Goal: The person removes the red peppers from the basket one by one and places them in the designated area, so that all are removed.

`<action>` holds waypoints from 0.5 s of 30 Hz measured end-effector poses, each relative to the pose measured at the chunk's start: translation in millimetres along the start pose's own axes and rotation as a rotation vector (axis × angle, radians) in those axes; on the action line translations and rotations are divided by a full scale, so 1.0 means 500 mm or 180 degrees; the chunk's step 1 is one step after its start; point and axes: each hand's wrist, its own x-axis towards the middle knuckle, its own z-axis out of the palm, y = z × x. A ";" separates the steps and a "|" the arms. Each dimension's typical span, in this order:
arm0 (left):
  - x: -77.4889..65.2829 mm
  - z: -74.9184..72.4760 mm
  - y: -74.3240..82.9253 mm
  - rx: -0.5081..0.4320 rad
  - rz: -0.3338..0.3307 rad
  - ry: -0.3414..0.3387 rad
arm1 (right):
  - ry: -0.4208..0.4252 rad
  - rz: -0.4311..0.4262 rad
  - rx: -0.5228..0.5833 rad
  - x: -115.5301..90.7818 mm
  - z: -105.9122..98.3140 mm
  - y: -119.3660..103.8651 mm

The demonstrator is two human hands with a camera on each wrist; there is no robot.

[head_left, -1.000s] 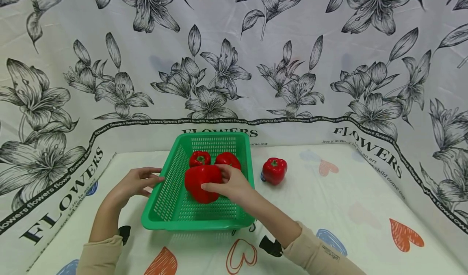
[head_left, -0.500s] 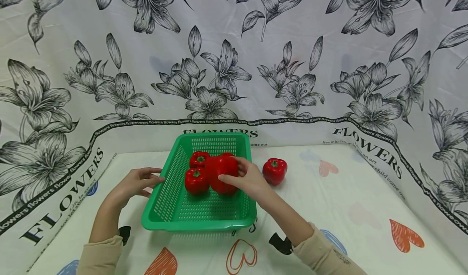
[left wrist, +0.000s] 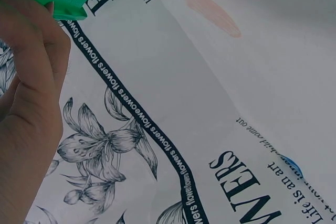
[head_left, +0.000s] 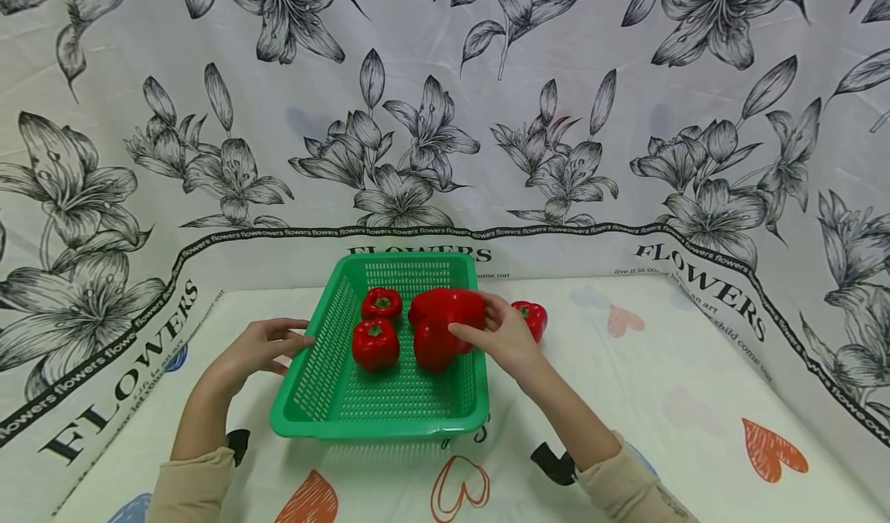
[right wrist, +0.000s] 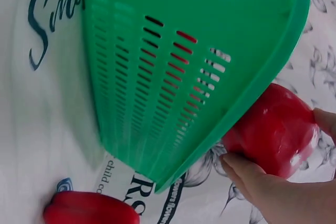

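Observation:
My right hand (head_left: 511, 337) pinches a red bell pepper (head_left: 467, 314) over the right side of the green basket (head_left: 361, 430). In the right wrist view, this bell pepper (right wrist: 278, 132) is above the basket's rim, between thumb and fingers. Several other red bell peppers sit in the basket, including one at the back left (head_left: 381, 303) and one in front of it (head_left: 375, 344). The held pepper partly covers those on the right. My left hand (head_left: 253, 353) has its fingertips at the basket's left rim, the fingers loosely bent. The left wrist view shows this hand (left wrist: 34, 61) beside the basket's edge.
Another red bell pepper (head_left: 534, 320) stands on the table right of the basket, partly behind my right hand. A white cloth (head_left: 626, 384) with printed hearts covers the table. A flower-printed sheet (head_left: 445, 160) rises behind.
My right hand has carried the held bell pepper rightward from the basket's middle to its right rim, uncovering the front left pepper. The left hand and the basket have stayed in place.

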 end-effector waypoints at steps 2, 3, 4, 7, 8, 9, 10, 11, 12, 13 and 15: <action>0.000 0.000 0.001 0.0001 0.0007 -0.0001 | 0.0054 0.0032 0.0033 0.002 -0.009 0.002; 0.000 0.000 0.001 0.0001 0.0008 -0.0001 | 0.0080 0.0048 0.0046 0.002 -0.014 0.003; 0.000 0.001 0.001 0.0003 0.0007 0.0000 | 0.0098 0.0055 0.0061 0.003 -0.019 0.004; 0.000 0.001 0.002 0.0007 -0.0004 -0.0001 | 0.0156 0.0056 0.0080 0.004 -0.035 0.004; 0.000 0.001 0.002 0.0008 -0.0004 0.0000 | 0.0180 0.0054 0.0080 0.005 -0.041 0.005; 0.000 0.001 0.002 0.0006 -0.0006 0.0000 | 0.0206 0.0055 0.0069 0.005 -0.047 0.006; 0.000 0.002 0.002 0.0004 -0.0008 -0.0003 | 0.0231 0.0057 0.0059 0.005 -0.053 0.005; 0.000 0.002 0.002 0.0000 -0.0005 -0.0003 | 0.0261 0.0055 0.0043 0.005 -0.059 0.005; 0.000 0.002 0.002 -0.0002 -0.0001 -0.0004 | 0.0297 0.0061 0.0034 0.005 -0.064 0.006; 0.000 0.002 0.001 -0.0002 0.0000 -0.0003 | 0.0327 0.0070 0.0024 0.005 -0.070 0.006; 0.000 0.002 0.001 -0.0002 0.0003 -0.0002 | 0.0375 0.0087 -0.0005 0.006 -0.082 0.009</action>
